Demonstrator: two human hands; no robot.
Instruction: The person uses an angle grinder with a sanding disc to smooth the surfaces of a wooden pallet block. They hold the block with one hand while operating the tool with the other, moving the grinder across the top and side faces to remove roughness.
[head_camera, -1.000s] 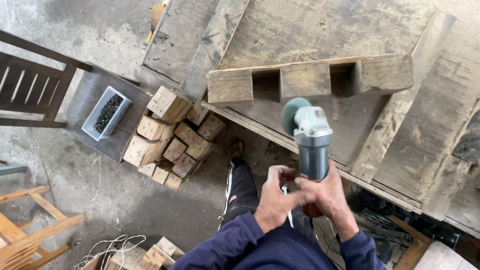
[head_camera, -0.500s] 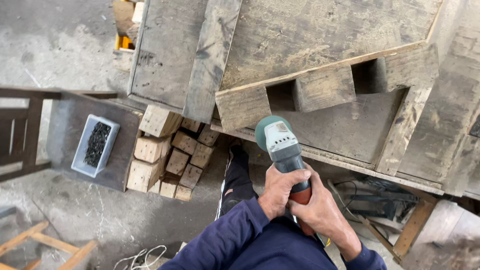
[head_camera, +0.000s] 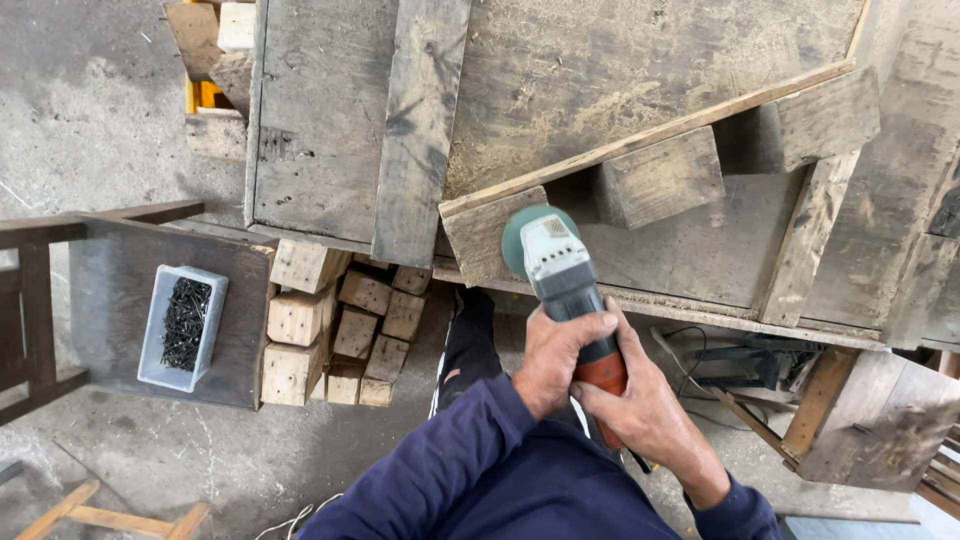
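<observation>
Grinder brought up against the end block of the pallet piece

The angle grinder (head_camera: 560, 270), held in the air and clear of the wood a second ago, now has its green disc guard against the face of the left end block (head_camera: 482, 235) of the pallet piece (head_camera: 660, 170) lying on the sawdust-strewn tabletop (head_camera: 620, 70); whether the disc actually touches the wood cannot be told. The left hand (head_camera: 558, 358) is wrapped tight around the grey body, and the right hand (head_camera: 640, 408) is closed on the orange rear grip, where before both were bunched low on the handle. The view has also swung: the stacked wooden offcuts (head_camera: 340, 335) and the grey tray of dark screws (head_camera: 183, 325) on the side stand (head_camera: 110, 260) now sit further left and lower.
</observation>
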